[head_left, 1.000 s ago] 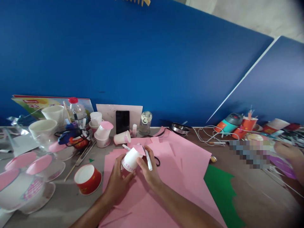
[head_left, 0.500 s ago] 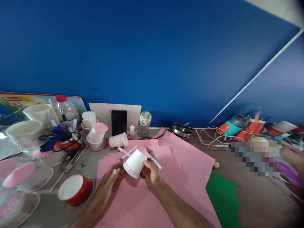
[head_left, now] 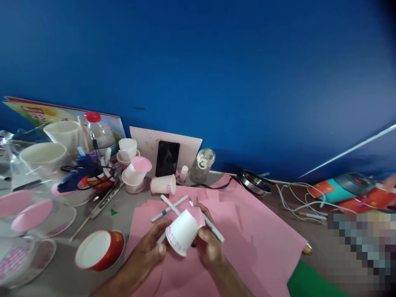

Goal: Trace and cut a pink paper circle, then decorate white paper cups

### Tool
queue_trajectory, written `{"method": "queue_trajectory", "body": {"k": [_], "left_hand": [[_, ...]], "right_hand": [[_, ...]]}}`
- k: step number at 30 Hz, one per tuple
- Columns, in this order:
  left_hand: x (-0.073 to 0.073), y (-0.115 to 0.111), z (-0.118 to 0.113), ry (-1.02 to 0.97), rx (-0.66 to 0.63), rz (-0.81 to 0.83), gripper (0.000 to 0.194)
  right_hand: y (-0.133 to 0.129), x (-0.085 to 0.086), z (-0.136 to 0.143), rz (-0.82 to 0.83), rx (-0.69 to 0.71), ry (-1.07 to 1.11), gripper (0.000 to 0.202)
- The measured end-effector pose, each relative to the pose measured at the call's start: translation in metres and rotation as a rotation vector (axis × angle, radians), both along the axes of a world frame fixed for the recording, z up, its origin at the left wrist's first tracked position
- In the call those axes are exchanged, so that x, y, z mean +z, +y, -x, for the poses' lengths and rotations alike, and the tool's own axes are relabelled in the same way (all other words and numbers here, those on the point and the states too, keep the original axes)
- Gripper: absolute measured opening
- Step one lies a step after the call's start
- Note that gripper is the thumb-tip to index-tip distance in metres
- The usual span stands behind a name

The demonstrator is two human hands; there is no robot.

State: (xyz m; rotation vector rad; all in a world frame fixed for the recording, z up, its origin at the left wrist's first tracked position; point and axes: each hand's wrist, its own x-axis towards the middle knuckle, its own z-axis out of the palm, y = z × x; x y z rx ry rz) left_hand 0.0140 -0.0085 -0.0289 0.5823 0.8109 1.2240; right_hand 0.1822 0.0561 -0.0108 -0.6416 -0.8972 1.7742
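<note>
A white paper cup with pink marks round its rim is tilted between my hands, over pink paper. Pink paper covers its narrow end. My right hand grips the cup near that end, thumb on the side. At the wide rim, my left hand has its fingers curled against the cup; a small white piece shows by the thumb, too hidden to name. A white marker lies just beyond my right fingers. Behind the cup, two more markers cross on the pink sheets.
To the left stand a red paper bowl, pink-topped cups, stacked bowls and a blue glue gun. At the back are a phone, a glass jar and a tape roll. White cables lie right.
The view has turned, so the scene sits lower and tilted on the right. Both hands still hold the cup, which keeps nearly the same pose. The other person's hand at right has left the view.
</note>
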Motion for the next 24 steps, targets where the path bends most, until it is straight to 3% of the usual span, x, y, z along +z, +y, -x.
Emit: {"method": "queue_trajectory", "body": {"k": [4, 13, 19, 21, 24], "left_hand": [[-0.001, 0.002, -0.003, -0.043, 0.012, -0.027, 0.062], [0.034, -0.002, -0.004, -0.169, -0.183, -0.032, 0.044], [0.029, -0.003, -0.003, -0.125, -0.178, -0.001, 0.043], [0.028, -0.001, -0.002, -0.111, -0.149, -0.002, 0.045], [0.028, 0.002, -0.001, -0.097, -0.084, -0.029, 0.045]], "right_hand": [[0.001, 0.000, 0.001, 0.015, -0.005, -0.031, 0.056], [0.000, 0.006, 0.000, -0.060, 0.029, -0.081, 0.052], [0.002, 0.003, 0.002, -0.146, -0.004, -0.050, 0.053], [0.003, -0.001, 0.003, -0.157, -0.085, -0.077, 0.052], [0.003, -0.005, 0.005, -0.182, -0.348, -0.165, 0.045]]}}
